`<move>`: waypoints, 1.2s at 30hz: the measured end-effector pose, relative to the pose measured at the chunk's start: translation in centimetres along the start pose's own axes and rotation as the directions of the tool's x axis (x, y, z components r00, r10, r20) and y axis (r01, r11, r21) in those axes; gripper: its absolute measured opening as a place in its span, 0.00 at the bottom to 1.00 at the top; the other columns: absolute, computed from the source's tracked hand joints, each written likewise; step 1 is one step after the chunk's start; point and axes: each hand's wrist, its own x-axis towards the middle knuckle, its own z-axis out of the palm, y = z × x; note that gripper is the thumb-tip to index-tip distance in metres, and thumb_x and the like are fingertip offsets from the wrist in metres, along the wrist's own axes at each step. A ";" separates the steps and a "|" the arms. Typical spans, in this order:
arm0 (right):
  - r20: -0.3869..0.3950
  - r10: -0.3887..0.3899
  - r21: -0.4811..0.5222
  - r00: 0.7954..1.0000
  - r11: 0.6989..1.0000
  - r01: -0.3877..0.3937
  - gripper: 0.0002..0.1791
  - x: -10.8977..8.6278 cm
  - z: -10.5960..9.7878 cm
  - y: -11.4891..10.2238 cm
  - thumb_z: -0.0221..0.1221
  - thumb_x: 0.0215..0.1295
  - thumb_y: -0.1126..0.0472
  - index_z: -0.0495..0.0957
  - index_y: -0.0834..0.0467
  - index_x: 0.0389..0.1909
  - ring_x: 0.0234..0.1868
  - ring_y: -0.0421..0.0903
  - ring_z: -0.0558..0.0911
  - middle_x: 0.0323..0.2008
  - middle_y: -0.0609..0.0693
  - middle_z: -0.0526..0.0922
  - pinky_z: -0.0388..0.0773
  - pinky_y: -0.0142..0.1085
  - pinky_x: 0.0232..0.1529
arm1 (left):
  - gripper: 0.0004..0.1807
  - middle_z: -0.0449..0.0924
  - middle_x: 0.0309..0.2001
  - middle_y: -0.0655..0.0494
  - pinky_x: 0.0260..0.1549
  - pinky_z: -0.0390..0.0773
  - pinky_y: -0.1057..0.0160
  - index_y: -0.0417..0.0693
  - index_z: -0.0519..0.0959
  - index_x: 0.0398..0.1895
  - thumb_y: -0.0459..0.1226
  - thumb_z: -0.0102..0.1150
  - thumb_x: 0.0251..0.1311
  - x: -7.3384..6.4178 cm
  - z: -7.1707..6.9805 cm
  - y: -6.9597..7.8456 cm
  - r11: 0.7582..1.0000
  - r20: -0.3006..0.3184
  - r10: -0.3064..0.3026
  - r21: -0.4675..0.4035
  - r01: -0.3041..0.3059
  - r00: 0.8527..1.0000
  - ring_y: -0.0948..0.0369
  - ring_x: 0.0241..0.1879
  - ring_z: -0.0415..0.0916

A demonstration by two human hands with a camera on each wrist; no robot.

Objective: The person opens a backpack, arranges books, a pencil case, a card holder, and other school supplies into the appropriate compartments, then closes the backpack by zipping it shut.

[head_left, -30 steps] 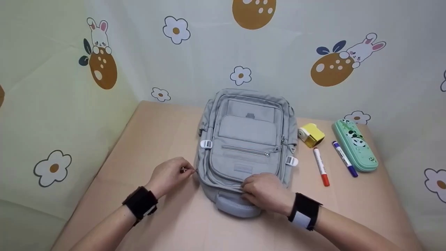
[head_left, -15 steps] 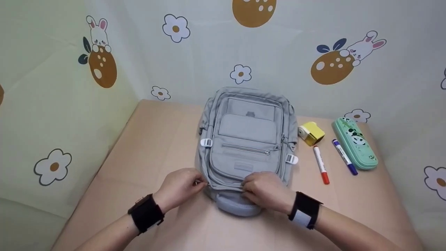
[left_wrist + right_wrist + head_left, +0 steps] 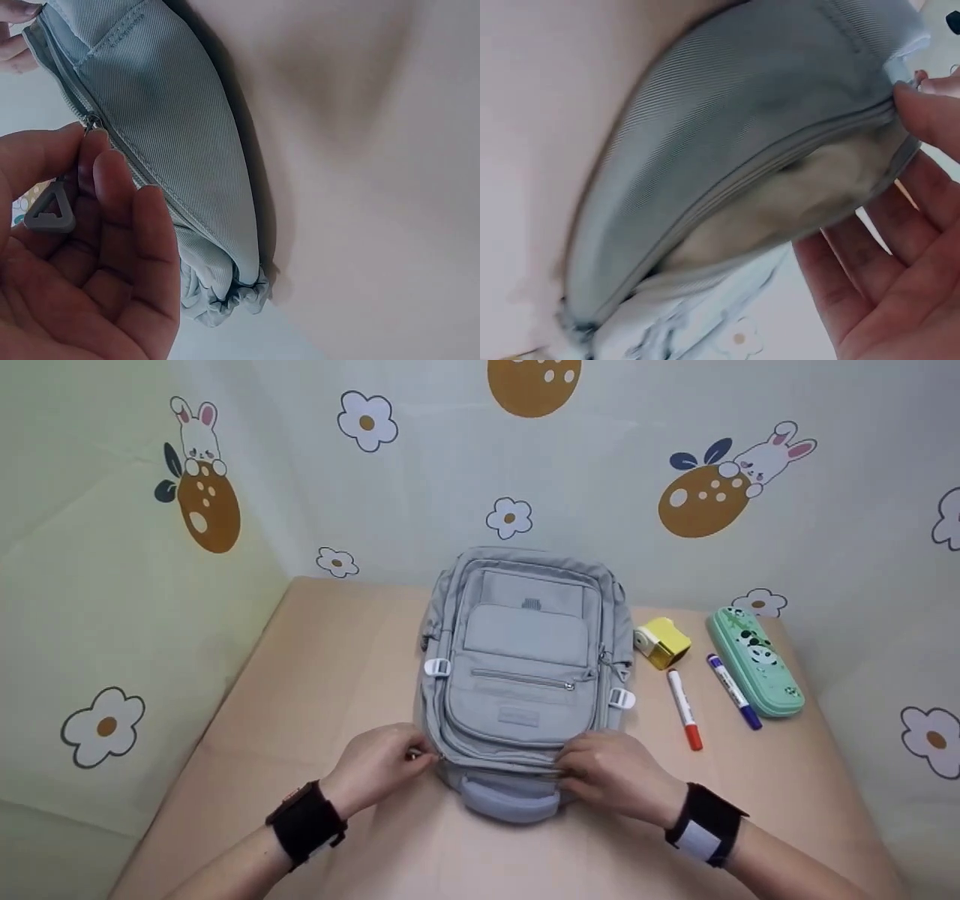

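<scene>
Grey backpack [image 3: 526, 636]: the half-curled left hand [image 3: 384, 761] pinches the zipper pull [image 3: 49, 223], the right hand [image 3: 622, 775] grips the opening's rim [image 3: 761, 253], best held taut.

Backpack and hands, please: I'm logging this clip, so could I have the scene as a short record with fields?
Backpack: gray, lying on the table
Compartment: open, pale inside
Left hand: pinches the zipper pull
Right hand: grips the compartment's edge
Right of backpack: yellow object, red-capped marker, blue-capped marker, green case
</scene>
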 end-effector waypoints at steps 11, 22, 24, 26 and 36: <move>-0.005 -0.034 0.018 0.999 0.999 0.034 0.20 -2.8 1.2 2.1 0.69 0.65 0.56 0.84 0.53 0.57 0.61 0.49 0.79 0.57 0.49 0.84 0.73 0.50 0.63 | 0.02 0.84 0.33 0.64 0.35 0.80 0.61 0.55 0.86 0.31 0.37 0.70 0.60 0.1 -0.1 0.0 0.999 0.043 -0.015 -0.038 0.016 0.999 0.64 0.35 0.82; -0.092 -0.093 0.011 0.991 0.996 0.094 0.17 -3.1 2.1 2.9 0.69 0.65 0.57 0.85 0.54 0.54 0.60 0.48 0.81 0.55 0.49 0.85 0.74 0.50 0.61 | 0.04 0.84 0.33 0.65 0.36 0.81 0.61 0.56 0.85 0.29 0.36 0.70 0.59 0.0 0.2 0.0 0.999 0.050 -0.019 -0.047 0.021 0.999 0.64 0.35 0.83; -0.129 -0.113 0.000 0.985 0.994 0.114 0.14 -3.1 2.2 2.9 0.69 0.64 0.58 0.86 0.53 0.50 0.58 0.48 0.82 0.52 0.48 0.86 0.75 0.48 0.60 | 0.04 0.84 0.32 0.65 0.36 0.81 0.61 0.56 0.85 0.29 0.36 0.69 0.59 0.0 0.2 0.0 0.999 0.040 -0.013 -0.041 0.015 0.999 0.64 0.35 0.82; -0.164 -0.136 -0.018 0.977 0.991 0.135 0.12 -3.1 2.3 2.9 0.70 0.63 0.59 0.86 0.52 0.47 0.57 0.47 0.83 0.49 0.47 0.87 0.77 0.46 0.59 | 0.04 0.83 0.32 0.66 0.36 0.80 0.61 0.56 0.85 0.28 0.36 0.69 0.59 -0.1 0.2 0.0 0.999 0.031 -0.007 -0.038 0.008 0.999 0.64 0.35 0.82; -0.215 -0.175 -0.065 0.961 0.984 0.165 0.11 -2.9 2.3 2.8 0.73 0.58 0.62 0.88 0.52 0.43 0.53 0.46 0.85 0.45 0.45 0.88 0.80 0.43 0.53 | 0.03 0.83 0.31 0.66 0.37 0.80 0.60 0.55 0.86 0.28 0.37 0.69 0.58 0.0 0.3 0.6 0.995 0.066 -0.040 -0.085 0.046 0.997 0.64 0.35 0.81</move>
